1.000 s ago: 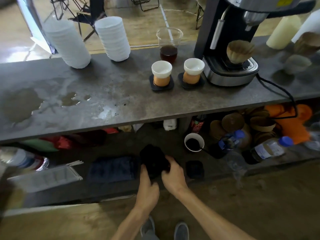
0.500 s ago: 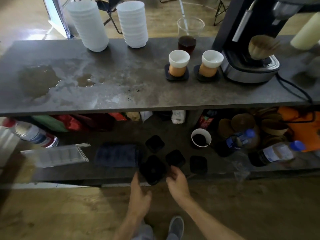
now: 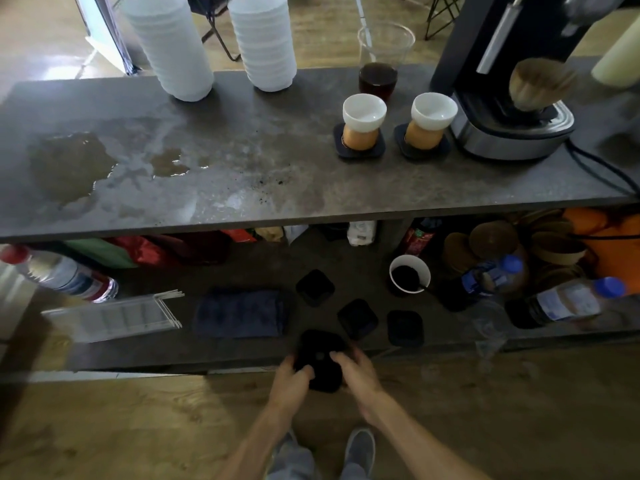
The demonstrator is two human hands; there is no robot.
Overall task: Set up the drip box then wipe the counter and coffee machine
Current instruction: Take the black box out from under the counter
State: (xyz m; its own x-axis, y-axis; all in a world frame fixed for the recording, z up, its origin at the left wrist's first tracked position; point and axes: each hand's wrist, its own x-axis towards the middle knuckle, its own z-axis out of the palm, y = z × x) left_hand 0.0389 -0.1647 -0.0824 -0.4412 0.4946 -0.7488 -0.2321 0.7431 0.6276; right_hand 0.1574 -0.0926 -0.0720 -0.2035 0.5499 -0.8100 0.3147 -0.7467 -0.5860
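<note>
At the lower shelf's (image 3: pixel 242 355) front edge, left hand (image 3: pixel 291 379) and right hand (image 3: pixel 353 372) grip a black drip box (image 3: pixel 320 358) between them. Its detail blurs into darkness, fingers covering both sides.

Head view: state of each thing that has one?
left hand: grips black coaster stack
right hand: grips same stack
counter: wet, puddles, dark specks
glass cup: part full, dark liquid
two white cups: upright on coasters
coffee machine: paper filter on tray
blue cloth: folded, lower shelf
</note>
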